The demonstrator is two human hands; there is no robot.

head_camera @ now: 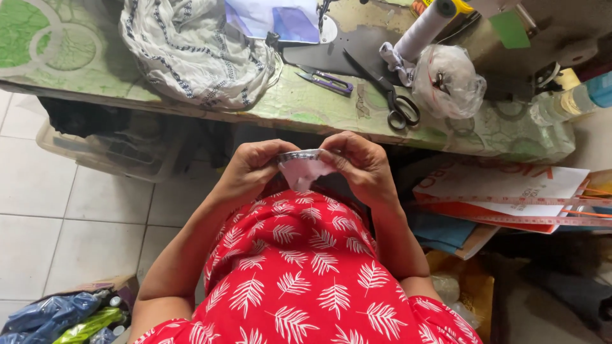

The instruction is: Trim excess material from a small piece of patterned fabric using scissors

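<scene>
Both hands meet in front of my chest, just below the table edge. My left hand (254,164) and my right hand (359,160) pinch the two ends of a small piece of light pink fabric (303,171) that has a shiny silver trim along its top edge. The fabric hangs down between my fingers over my red dress with white leaf print (306,274). Fingertips of both hands fold over the trim.
A worn green table (306,111) holds a striped white cloth (191,48), large black scissors (389,92), small purple snips (328,81), a white thread cone (424,28) and a clear plastic bag (449,79). Papers and tape measures (510,197) lie at right, a clear bin (108,150) at left.
</scene>
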